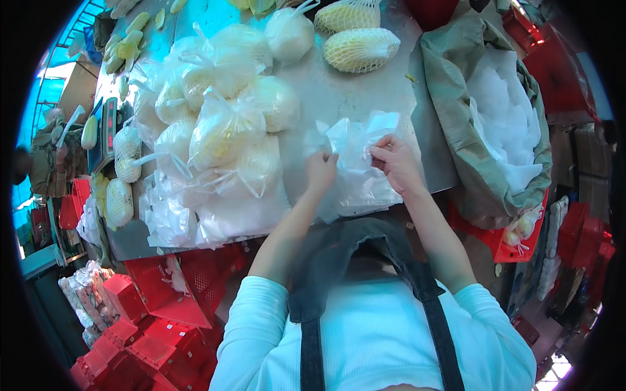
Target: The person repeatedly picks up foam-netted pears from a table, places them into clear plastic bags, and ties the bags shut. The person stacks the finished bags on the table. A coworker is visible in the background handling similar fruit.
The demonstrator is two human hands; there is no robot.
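A thin clear plastic bag lies among flat plastic bags near the table's front edge. My right hand pinches its upper right part between thumb and fingers. At its left side is my left hand, fingers curled; whether they grip the film cannot be told. Left of my hands, knotted clear bags holding pale yellow vegetables in foam netting are heaped on the metal table. Two net-wrapped Chinese cabbages lie beyond my hands, beside a knotted bag.
An olive cloth sack with white foam netting stands right of the table. A scale with a lit display is at the left. Red plastic crates are stacked below left. Another person is at the far left.
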